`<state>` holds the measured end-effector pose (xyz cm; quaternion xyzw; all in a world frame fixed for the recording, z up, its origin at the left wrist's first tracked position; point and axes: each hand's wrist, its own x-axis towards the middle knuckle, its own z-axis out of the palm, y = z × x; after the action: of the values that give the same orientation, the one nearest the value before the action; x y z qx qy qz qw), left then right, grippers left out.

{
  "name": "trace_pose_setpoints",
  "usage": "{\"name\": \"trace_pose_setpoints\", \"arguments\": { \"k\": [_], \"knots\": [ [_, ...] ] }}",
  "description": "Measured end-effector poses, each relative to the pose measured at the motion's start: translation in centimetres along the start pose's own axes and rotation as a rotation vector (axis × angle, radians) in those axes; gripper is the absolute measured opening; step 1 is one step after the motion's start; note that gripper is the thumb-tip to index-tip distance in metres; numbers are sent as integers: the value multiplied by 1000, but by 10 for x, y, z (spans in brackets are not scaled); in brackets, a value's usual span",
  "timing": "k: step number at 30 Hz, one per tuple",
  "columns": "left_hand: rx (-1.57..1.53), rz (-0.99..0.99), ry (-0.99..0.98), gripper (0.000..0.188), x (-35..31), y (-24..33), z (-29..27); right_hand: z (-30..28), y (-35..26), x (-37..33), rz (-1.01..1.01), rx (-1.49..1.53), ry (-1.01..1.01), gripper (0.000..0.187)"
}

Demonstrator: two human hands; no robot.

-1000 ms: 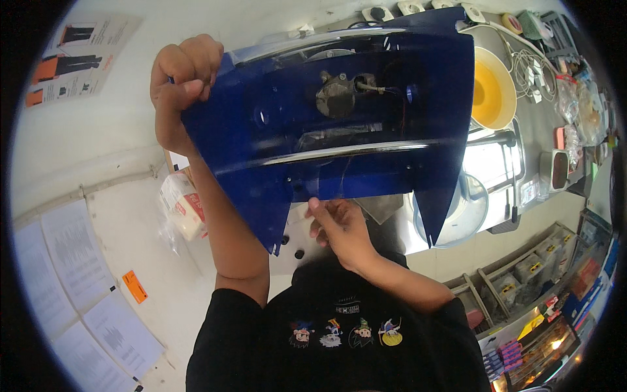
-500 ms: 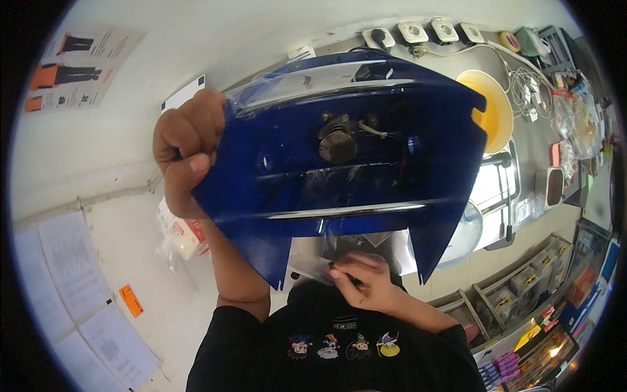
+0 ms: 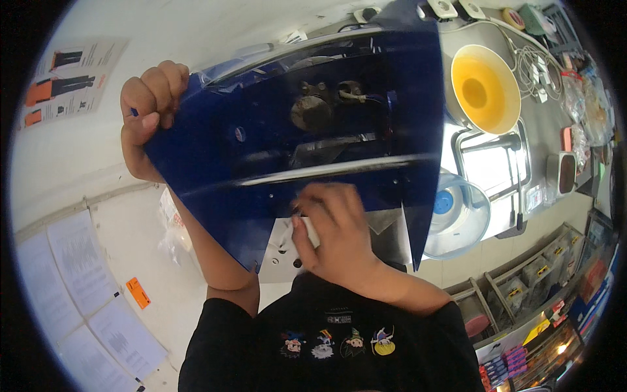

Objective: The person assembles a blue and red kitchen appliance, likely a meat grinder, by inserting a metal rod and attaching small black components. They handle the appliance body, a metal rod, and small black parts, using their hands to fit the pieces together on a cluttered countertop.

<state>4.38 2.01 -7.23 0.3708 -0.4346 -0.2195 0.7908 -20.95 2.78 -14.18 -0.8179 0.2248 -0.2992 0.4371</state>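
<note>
Fingers (image 3: 155, 85) of the left hand (image 3: 145, 108) are gripping the blue panel (image 3: 274, 140) before the black shirt (image 3: 326, 307); the right hand (image 3: 336, 232) is curling at the panel's lower edge, its hold unclear.

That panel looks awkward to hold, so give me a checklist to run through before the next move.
1. Left hand gripping the blue panel: ok, fingers curl around its left edge.
2. Panel's right edge supported by a hand: not ok, neither hand is there.
3. Right hand free of small items: cannot tell, the fingertips at the lower edge are blurred.
4. Panel clear of the clear plastic tub: cannot tell, it overlaps the tub in this view.
5. Opening of the yellow bowl unobstructed: ok, it shows in full to the right of the panel.
</note>
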Motion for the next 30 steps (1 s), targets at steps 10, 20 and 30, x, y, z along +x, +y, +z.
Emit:
{"name": "trace_pose_setpoints", "arguments": {
  "k": [10, 20, 30],
  "knots": [
    [75, 164, 67, 22, -46, 6, 17, -6, 17, -6, 192, -283, -82, 40],
    [185, 232, -44, 21, -81, 21, 12, -7, 32, -13, 325, -183, -99, 43],
    [180, 266, -90, 22, -82, 20, 8, -8, 26, -17, 306, -215, -80, 50]
  ]
}}
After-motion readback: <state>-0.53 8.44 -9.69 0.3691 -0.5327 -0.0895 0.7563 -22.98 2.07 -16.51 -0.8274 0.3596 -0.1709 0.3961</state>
